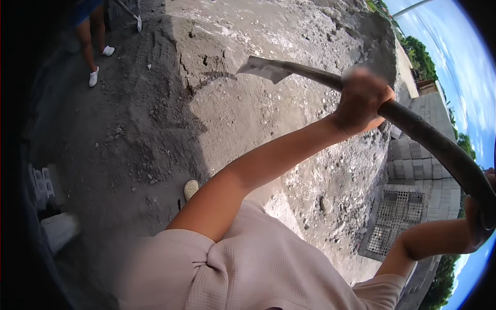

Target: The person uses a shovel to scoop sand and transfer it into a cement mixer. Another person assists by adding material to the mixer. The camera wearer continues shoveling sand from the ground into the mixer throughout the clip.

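Note:
My left hand (pixel 362 98) is wrapped round the dark shaft of a shovel (pixel 429 135), about midway along it. Near the right edge of the view, my right hand (pixel 478 217) is closed round the other end of the handle; part of it is cut off by the picture's rim. The shovel's pale metal blade (pixel 266 70) points left, in front of a mound of grey sand and gravel (pixel 248 113). No load shows on the side of the blade that I see.
At the upper left stands another person (pixel 93 36) in white shoes, near a second shovel (pixel 135 18). Hollow blocks (pixel 44 183) lie at the left edge. A metal grille (pixel 395 222) leans by a grey block wall (pixel 426 150) on the right.

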Motion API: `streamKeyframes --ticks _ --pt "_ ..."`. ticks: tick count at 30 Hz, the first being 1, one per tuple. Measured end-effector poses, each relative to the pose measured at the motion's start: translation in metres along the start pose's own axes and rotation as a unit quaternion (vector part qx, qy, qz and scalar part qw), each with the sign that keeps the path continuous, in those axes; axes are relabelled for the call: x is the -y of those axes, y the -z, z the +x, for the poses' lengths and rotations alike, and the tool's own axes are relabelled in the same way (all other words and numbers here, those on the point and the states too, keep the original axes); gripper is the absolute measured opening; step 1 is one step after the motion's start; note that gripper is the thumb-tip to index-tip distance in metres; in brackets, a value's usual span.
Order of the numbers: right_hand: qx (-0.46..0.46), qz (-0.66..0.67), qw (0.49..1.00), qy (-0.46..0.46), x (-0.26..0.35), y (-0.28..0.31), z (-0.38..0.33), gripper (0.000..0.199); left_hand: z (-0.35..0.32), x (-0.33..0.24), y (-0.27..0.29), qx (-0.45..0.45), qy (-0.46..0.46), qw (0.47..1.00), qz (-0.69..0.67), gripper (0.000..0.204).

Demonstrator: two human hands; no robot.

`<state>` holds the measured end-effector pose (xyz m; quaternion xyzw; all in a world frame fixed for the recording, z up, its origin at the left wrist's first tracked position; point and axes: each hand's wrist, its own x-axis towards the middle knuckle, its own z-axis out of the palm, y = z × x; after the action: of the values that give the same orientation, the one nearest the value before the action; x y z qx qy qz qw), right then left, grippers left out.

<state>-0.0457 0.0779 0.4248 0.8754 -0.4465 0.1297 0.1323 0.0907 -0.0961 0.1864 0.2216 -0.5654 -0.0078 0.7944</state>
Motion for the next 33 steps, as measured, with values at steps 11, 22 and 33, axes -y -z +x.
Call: streamKeyframes --ticks 11,22,33 --pt "0.244 0.129 0.961 -0.014 0.086 -0.536 -0.103 0.011 -0.281 0.07 0.244 0.447 0.679 0.488 0.319 0.055" --pt "0.377 0.139 0.91 -0.103 0.134 -0.59 -0.188 0.016 -0.376 0.031 0.343 0.383 0.737 0.526 0.183 0.045" --pt "0.499 0.129 0.839 -0.177 0.139 -0.568 -0.134 0.022 -0.294 0.032 0.42 0.295 0.756 0.556 0.181 0.031"
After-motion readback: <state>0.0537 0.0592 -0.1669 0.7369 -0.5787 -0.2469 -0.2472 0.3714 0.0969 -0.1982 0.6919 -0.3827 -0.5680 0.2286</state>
